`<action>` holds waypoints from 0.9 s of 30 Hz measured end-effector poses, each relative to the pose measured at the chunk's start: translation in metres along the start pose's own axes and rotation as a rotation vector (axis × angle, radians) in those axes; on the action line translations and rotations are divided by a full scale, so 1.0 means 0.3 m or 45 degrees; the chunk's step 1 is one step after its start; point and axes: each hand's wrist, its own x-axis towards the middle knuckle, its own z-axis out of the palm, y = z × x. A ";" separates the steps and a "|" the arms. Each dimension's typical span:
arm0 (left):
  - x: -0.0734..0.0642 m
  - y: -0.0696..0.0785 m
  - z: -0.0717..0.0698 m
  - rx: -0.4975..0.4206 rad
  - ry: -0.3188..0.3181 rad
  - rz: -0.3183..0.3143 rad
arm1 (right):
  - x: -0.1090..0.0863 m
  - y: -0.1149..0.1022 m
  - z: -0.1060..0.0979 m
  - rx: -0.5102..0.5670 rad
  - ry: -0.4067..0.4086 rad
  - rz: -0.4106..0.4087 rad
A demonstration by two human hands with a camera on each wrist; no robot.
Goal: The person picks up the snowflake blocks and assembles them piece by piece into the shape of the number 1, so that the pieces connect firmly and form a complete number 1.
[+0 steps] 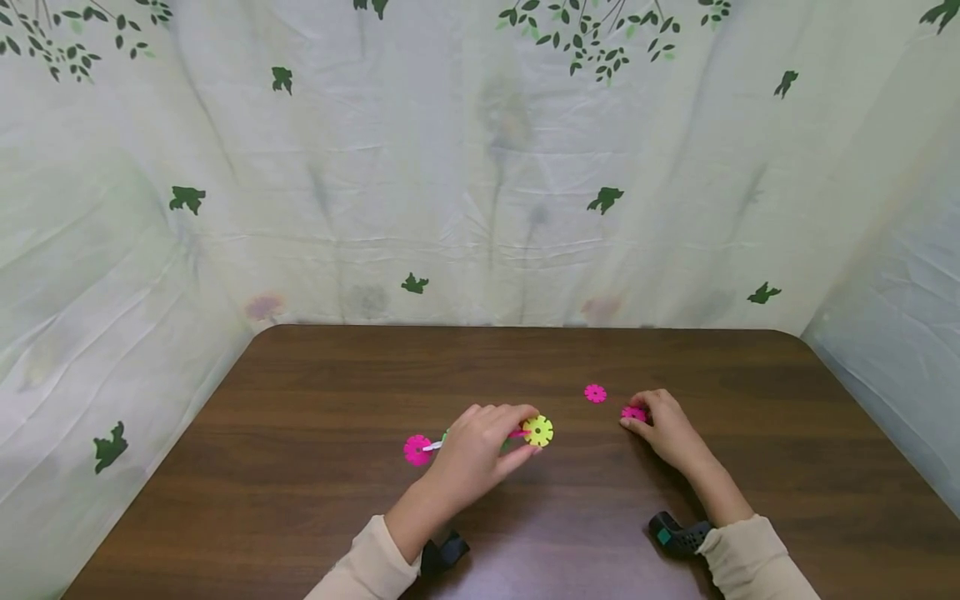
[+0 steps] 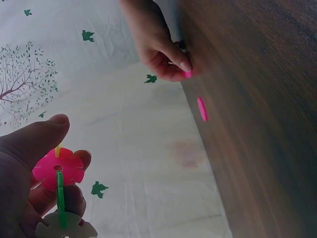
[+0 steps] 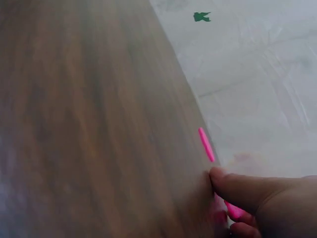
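Note:
My left hand [image 1: 474, 448] grips a chain of notched plastic discs slotted into one another. A yellow disc [image 1: 538, 431] is at its right end, between fingertips and thumb, and a pink disc [image 1: 417, 450] is at its left end. White and green discs lie between, partly covered by the hand. The left wrist view shows a pink disc [image 2: 60, 168], a green disc [image 2: 61, 198] edge-on and a white disc [image 2: 66, 226]. To the right, my right hand [image 1: 670, 429] pinches a single pink disc [image 1: 633, 413] close over the table.
One loose pink disc [image 1: 596, 393] lies flat on the brown wooden table [image 1: 360, 367], just behind and left of the right hand. White cloth [image 1: 465, 208] with green leaf prints hangs behind the far edge and at both sides. Dark wrist cameras are strapped under both cuffs.

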 end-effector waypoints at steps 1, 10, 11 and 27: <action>0.000 0.000 0.001 0.000 0.001 0.003 | -0.001 -0.002 -0.003 0.014 -0.004 0.011; -0.001 -0.001 0.002 0.000 -0.009 -0.001 | -0.007 -0.101 -0.039 0.376 -0.148 -0.064; 0.000 -0.001 0.002 -0.004 -0.009 -0.002 | -0.008 -0.123 -0.046 0.431 -0.149 -0.068; -0.001 0.008 0.002 -0.029 -0.054 -0.032 | -0.077 -0.371 -0.091 0.706 -0.236 -0.352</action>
